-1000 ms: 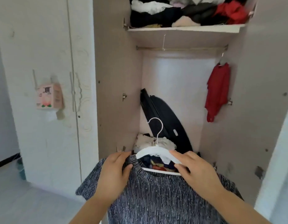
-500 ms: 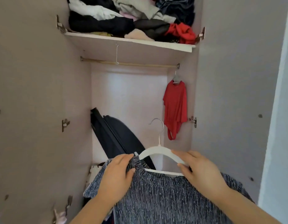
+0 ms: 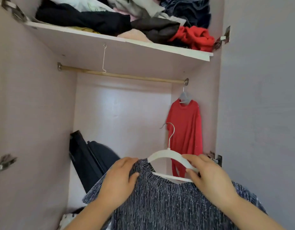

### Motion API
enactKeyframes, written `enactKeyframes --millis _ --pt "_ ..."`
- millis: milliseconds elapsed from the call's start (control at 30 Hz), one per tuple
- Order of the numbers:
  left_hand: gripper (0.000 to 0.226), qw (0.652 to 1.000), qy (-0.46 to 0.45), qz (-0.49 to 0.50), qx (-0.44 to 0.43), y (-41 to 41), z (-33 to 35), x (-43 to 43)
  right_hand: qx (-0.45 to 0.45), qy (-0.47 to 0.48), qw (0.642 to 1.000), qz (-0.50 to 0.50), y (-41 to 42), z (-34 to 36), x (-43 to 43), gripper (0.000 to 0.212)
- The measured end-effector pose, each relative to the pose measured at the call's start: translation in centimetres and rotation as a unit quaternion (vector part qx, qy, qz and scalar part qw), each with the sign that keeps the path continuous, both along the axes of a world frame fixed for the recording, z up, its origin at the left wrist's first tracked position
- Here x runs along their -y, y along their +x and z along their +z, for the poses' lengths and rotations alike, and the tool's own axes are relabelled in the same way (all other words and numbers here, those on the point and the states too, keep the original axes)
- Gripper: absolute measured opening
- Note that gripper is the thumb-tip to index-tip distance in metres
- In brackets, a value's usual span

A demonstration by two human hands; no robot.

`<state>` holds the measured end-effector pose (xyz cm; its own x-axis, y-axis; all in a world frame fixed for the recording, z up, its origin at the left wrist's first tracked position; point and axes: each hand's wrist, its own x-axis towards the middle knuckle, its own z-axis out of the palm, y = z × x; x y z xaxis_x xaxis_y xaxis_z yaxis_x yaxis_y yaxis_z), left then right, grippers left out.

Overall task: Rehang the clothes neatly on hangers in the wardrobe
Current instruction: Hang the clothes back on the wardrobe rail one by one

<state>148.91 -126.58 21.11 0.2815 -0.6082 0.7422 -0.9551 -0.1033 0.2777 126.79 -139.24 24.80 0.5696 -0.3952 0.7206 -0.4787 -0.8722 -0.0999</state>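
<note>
Left hand (image 3: 120,178) is curled over the left shoulder of the dark blue-grey marled knit sweater (image 3: 168,201), thumb pinching the knit just beside the collar. We read that as pinning the fabric so it can't slide off. Right hand (image 3: 208,176) pinches the right arm of the white plastic hanger with the metal hook (image 3: 166,155), fingers on top and thumb beneath, where that arm meets the collar

Hanger's left arm is inside the sweater. The top of its right arm and the lower bar show bare in the neck opening, so we judge the right shoulder isn't seated yet. Sweater is held low in front of the open wardrobe, hook upright and free, well below the wooden rail (image 3: 127,75)

Red long-sleeved top (image 3: 185,130) hangs at the rail's far right end, so most of the rail is bare. We'd hang the sweater just left of it

Crumpled clothes pile (image 3: 110,19) sits on the white shelf (image 3: 160,45) above, so we reckon plenty remains. Dark bag (image 3: 93,156) leans low on the left and doesn't block the lift
</note>
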Motion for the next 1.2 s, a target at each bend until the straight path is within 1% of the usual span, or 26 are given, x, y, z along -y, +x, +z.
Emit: enactKeyframes --millis 167,267,367,533,667,733,800,900,967,1100,1200 --pt "0.046 1.0 0.004 0.009 0.027 5.9 2.4 6.0 0.018 -0.028 0.999 -0.041 4.8 2.7 7.0 0.043" --pt "0.045 0.999 -0.003 0.011 0.047 9.4 3.9 9.2 0.019 -0.035 0.997 -0.064 7.3 4.6 10.4 0.045" --pt "0.043 0.999 -0.019 -0.003 0.045 13.2 5.6 12.6 0.026 -0.05 0.993 -0.102 10.3 6.9 13.7 0.044" --pt "0.047 0.998 -0.026 -0.007 0.054 19.4 8.3 18.5 0.033 -0.062 0.983 -0.17 14.6 11.5 19.0 0.044" --pt "0.048 0.997 -0.036 -0.006 0.062 22.7 9.7 21.9 0.05 -0.075 0.975 -0.204 16.7 15.0 22.4 0.041" --pt "0.049 0.997 -0.044 0.002 0.07 23.8 10.0 23.3 0.057 -0.097 0.97 -0.215 17.4 16.7 24.2 0.045" --pt "0.048 0.995 -0.056 0.012 0.08 24.8 10.2 24.6 0.063 -0.095 0.967 -0.226 18.1 18.3 26.1 0.047" --pt "0.048 0.995 -0.067 0.022 0.073 25.7 10.8 26.5 0.072 -0.08 0.964 -0.241 19.4 20.6 29.0 0.031" --pt "0.048 0.994 -0.07 0.031 0.079 25.9 11.2 27.6 0.069 -0.076 0.963 -0.248 20.2 22.1 30.7 0.024" --pt "0.049 0.992 -0.083 0.04 0.09 26.2 12.6 29.8 0.066 -0.072 0.966 -0.241 21.3 24.6 33.0 0.017" --pt "0.049 0.991 -0.089 0.036 0.093 26.3 13.6 31.3 0.069 -0.082 0.959 -0.263 22.1 25.9 34.4 0.018"
